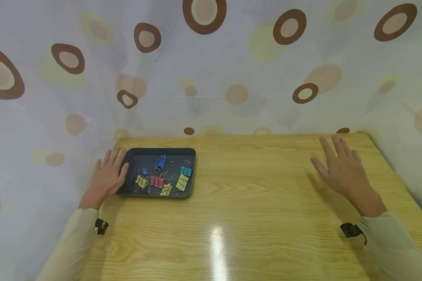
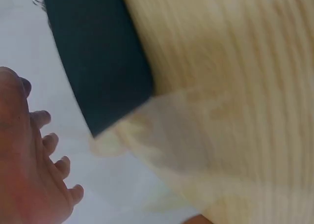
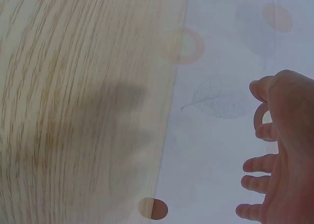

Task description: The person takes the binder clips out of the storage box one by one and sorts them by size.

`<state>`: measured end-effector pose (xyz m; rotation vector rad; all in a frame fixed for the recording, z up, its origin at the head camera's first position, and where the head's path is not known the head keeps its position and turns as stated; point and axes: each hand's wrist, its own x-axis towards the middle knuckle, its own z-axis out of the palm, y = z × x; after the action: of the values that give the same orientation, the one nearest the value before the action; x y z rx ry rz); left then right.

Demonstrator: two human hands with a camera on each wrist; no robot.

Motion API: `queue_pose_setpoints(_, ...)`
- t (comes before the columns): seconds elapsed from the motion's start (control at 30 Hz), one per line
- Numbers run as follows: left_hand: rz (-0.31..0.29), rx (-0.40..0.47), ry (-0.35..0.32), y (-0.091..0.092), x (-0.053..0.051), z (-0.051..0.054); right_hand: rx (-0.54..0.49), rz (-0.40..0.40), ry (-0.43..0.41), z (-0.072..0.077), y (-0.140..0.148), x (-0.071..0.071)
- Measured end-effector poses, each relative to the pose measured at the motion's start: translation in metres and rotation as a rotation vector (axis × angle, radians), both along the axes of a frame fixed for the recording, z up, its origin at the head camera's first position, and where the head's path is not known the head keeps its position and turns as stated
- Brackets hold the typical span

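Observation:
A dark grey tray lies on the left of the wooden table, with several binder clips inside: a blue clip, a pink clip, a teal clip, yellow clips and a few smaller ones. My left hand is beside the tray's left edge, fingers extended, holding nothing; whether it touches the tray I cannot tell. In the left wrist view the dark tray wall shows to the right of that hand. My right hand hovers over the table's right side, fingers spread, its shadow below.
The wooden table extends between the hands, with a bright reflection near its front. A pale curtain or cloth with brown and yellow spots hangs behind and along the sides. Dark wrist devices are strapped at both sleeves.

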<state>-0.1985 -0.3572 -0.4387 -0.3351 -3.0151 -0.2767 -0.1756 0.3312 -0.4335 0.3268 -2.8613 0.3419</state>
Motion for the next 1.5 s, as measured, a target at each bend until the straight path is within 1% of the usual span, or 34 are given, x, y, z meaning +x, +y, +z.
queue_pose_setpoints(0.1, 0.001, -0.01, -0.006, -0.012, 0.0, -0.006, -0.017, 0.015, 0.018, 0.001, -0.004, 0.001)
queue_pose_setpoints(0.27, -0.006, -0.016, -0.059, -0.027, -0.005, -0.014, -0.046, 0.041, 0.054, 0.0, -0.013, 0.005)
queue_pose_setpoints(0.4, -0.006, -0.003, -0.111, -0.035, -0.004, -0.02, -0.058, 0.081, 0.097, -0.002, -0.024, 0.008)
queue_pose_setpoints(0.53, -0.021, -0.005, -0.137, -0.041, -0.002, -0.026, -0.083, 0.116, 0.157, 0.0, -0.034, 0.011)
queue_pose_setpoints(0.63, -0.037, -0.016, -0.144, -0.041, -0.002, -0.028, -0.115, 0.127, 0.171, 0.002, -0.04, 0.012)
queue_pose_setpoints(0.77, -0.042, -0.021, -0.159, -0.029, -0.003, -0.03, -0.162, 0.146, 0.158, 0.003, -0.048, 0.013)
queue_pose_setpoints(0.9, -0.051, -0.009, -0.168, -0.011, -0.004, -0.032, -0.213, 0.159, 0.127, 0.002, -0.057, 0.012)
queue_pose_setpoints(1.07, -0.067, 0.0, -0.166, 0.012, -0.006, -0.035, -0.274, 0.184, 0.122, 0.002, -0.07, 0.012)
queue_pose_setpoints(1.33, -0.063, -0.023, -0.142, 0.052, -0.002, -0.039, -0.343, 0.21, 0.088, 0.005, -0.092, 0.012)
queue_pose_setpoints(1.5, -0.051, -0.03, -0.122, 0.075, 0.001, -0.039, -0.374, 0.241, 0.104, 0.004, -0.103, 0.008)
